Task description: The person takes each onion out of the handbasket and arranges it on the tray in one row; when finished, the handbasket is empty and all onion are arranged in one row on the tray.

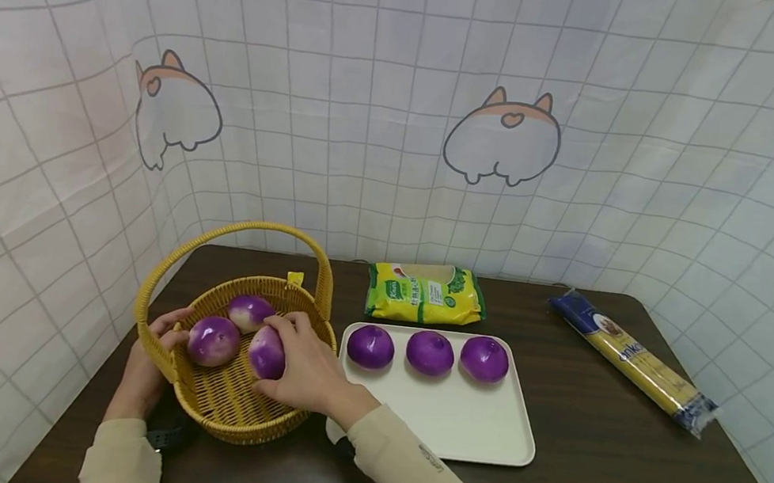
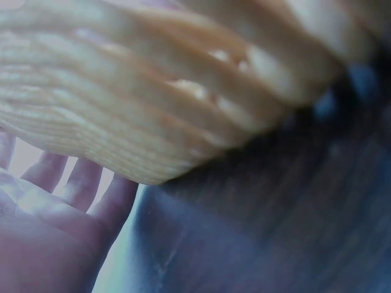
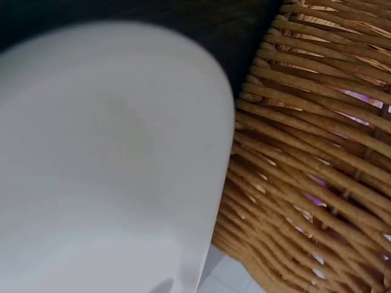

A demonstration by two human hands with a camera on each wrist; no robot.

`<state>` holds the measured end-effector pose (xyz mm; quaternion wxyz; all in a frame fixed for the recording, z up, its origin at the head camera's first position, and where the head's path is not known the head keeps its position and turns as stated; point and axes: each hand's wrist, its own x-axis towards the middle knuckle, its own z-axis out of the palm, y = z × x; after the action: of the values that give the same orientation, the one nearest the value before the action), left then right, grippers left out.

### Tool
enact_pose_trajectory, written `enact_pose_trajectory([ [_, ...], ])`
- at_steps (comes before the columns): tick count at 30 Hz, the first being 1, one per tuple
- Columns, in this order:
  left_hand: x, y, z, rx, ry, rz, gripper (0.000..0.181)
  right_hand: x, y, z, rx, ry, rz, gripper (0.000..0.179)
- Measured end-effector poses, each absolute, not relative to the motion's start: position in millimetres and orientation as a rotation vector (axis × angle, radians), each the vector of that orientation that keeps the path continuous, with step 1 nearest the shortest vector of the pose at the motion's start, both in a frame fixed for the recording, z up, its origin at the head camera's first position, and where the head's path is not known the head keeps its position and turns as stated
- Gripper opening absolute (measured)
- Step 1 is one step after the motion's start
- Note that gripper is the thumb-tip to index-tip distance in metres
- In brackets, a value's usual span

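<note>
A round wicker basket with a tall handle stands at the left of the table. Inside lie two purple-and-white turnips, one turnip at the left and another turnip at the back. My right hand reaches over the basket's right rim and grips a third turnip. At the left side, my left hand holds the basket by its rim near the handle's base. Its spread fingers show beside the woven wall in the left wrist view. The right wrist view leaves the right hand's fingers out of sight.
Right of the basket, close against it, lies a white tray bearing a row of three purple turnips. A yellow-green food packet lies behind the tray. A long pasta packet lies at the right. Patterned cloth hangs behind the table.
</note>
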<state>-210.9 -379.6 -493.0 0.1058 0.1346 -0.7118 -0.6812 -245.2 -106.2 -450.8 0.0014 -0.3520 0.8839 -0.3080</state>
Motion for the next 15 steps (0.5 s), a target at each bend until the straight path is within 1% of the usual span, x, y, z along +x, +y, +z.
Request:
enact_pose_trajectory([
  [15,-210,-378,-489,0.406,-2.087,-2.041,0.048,-236,-80,-452,-1.25,2.545,-1.327,0.085],
])
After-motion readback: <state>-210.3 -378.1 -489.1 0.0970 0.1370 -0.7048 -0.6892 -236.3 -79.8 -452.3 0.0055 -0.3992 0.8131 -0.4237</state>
